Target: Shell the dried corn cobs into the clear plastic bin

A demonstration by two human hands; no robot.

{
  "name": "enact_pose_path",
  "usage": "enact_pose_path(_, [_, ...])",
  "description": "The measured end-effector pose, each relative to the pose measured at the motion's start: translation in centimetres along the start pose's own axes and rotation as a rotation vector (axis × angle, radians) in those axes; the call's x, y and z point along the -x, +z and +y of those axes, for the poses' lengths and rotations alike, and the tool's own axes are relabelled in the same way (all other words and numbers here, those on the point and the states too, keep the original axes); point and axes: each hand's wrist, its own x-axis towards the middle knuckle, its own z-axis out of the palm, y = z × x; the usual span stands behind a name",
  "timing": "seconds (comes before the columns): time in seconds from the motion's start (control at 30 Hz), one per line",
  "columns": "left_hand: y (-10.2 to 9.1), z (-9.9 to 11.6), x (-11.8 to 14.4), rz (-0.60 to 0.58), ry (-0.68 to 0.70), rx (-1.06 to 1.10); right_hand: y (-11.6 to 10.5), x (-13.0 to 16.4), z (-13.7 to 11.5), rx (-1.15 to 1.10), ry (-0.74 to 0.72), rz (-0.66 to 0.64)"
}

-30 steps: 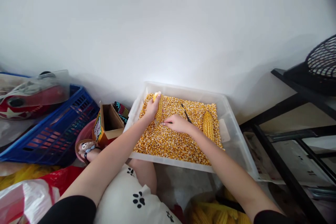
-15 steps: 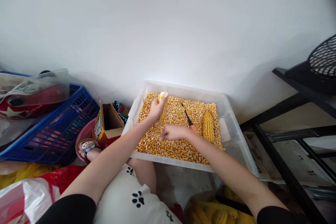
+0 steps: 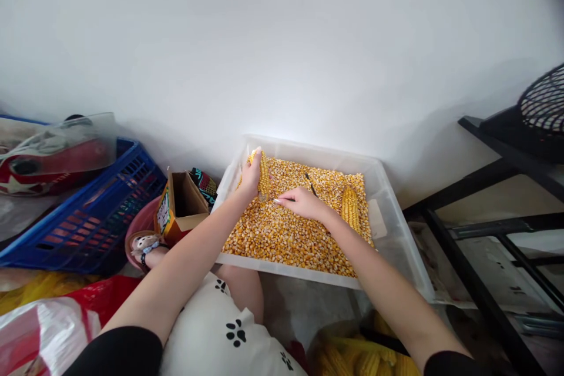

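My left hand (image 3: 251, 176) is wrapped round an ear of corn (image 3: 264, 179), held tilted over the left part of a translucent plastic bin (image 3: 286, 272). Loose corn kernels (image 3: 282, 241) cover much of the bin's floor. My right hand (image 3: 303, 202) is just right of the ear's lower end, its thumb and forefinger pinched together; I cannot make out what, if anything, is between them. Behind my right hand the dark shaft of a screwdriver-like tool (image 3: 311, 184) lies on the kernels, its handle hidden by my arm. Another ear of corn (image 3: 350, 207) rests at the right.
An open cardboard box (image 3: 187, 202) and a blue plastic basket (image 3: 88, 217) stand at the left. Black metal frame legs (image 3: 467, 264) rise at the right. Below the bin is a yellowish bag with ears of corn (image 3: 361, 358). A white wall (image 3: 282, 59) is behind.
My left hand has moved left with the ear of corn. My right hand has risen from low over the kernels towards the ear's lower end, and my arm now covers the tool's orange handle.
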Motion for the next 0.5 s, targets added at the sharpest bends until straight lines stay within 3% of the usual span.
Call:
enact_pose_path(0.1, [0.07,0.25,0.15,-0.021,-0.079,0.063,0.34,-0.09,0.05,0.010,0.014,-0.014])
enact_pose_path(0.5, [0.18,-0.62,-0.01,-0.069,-0.085,0.102,0.80,-0.22,0.09,0.054,0.001,-0.018])
